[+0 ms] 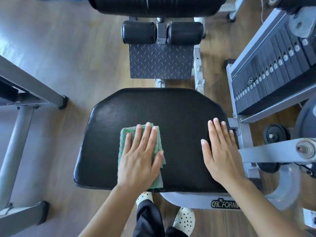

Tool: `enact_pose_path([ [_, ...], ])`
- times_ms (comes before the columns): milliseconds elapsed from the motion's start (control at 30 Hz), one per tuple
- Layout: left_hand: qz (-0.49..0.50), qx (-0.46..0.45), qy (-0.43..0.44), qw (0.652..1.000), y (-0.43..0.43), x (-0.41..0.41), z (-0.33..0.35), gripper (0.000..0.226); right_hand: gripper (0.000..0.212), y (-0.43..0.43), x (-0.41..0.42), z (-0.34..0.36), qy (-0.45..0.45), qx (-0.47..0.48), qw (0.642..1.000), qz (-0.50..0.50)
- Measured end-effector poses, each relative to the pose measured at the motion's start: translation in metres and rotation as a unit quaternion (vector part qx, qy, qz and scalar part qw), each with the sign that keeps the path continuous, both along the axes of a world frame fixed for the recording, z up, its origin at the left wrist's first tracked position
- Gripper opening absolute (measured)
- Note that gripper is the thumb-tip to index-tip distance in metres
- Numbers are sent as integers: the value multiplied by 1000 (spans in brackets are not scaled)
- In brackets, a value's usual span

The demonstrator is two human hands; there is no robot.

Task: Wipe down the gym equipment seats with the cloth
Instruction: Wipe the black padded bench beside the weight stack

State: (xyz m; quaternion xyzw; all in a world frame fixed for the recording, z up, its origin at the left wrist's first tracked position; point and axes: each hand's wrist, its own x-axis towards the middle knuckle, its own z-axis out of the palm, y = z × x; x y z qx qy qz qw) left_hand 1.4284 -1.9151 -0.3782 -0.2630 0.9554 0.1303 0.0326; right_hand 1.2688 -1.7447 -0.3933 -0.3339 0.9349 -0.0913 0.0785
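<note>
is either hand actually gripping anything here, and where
Nothing is gripped. The left hand presses flat on the middle of the green cloth; the right hand lies flat on the seat.

Readable only: "CALIFORNI", cut off at the right by the right forearm, in yellowish letters on a black label (225, 203) stuck to the grey frame (186, 200) below the near edge of the seat (153, 108).

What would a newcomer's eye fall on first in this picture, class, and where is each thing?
First comes the big black seat pad filling the middle, with two bare hands flat on it. The left hand presses a folded green cloth onto the pad's near left part, while the right hand rests empty near its right edge. Next, the weight stack at the right and the two black roller pads beyond the seat draw the eye.
</note>
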Motion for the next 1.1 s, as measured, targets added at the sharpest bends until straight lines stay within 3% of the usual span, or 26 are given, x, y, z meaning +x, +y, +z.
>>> enact_pose_path([
  [133, -87, 13, 14, 996, 1, 29, 4, 63, 67, -2, -1, 0, -7, -1, 1000, -2],
  [267, 8, -9, -9, 1000, -46, 48, 2, 66, 66, -2, -2, -1, -8, 6, 1000, 1],
  [433, 123, -12, -19, 992, -70, -19, -7, 73, 67, -5, -4, 0, -17, -11, 1000, -11],
  [533, 11, -7, -11, 1000, -47, -52, -8, 70, 69, -11, -10, 2, -16, -13, 1000, -20],
  [600, -88, -1, -8, 996, -35, -44, -7, 66, 69, -16, -15, 2, -16, -11, 1000, -22],
  [667, -125, -1, 4, 992, -45, -22, -7, 65, 69, -20, -20, 2, -13, -11, 1000, -24],
  [800, -4, -19, -17, 1000, -96, 0, -10, 67, 68, -27, -27, 0, -2, -1, 1000, -15],
  [933, 100, -13, -22, 995, -106, -55, -15, 70, 69, -33, -31, -2, -9, -6, 1000, -25],
  [1000, 63, -7, -16, 998, -88, -83, -18, 70, 68, -35, -32, -3, -6, -8, 1000, -28],
  [1100, -82, 2, 0, 997, -43, -91, -13, 67, 68, -35, -34, -6, -11, -5, 999, -30],
])
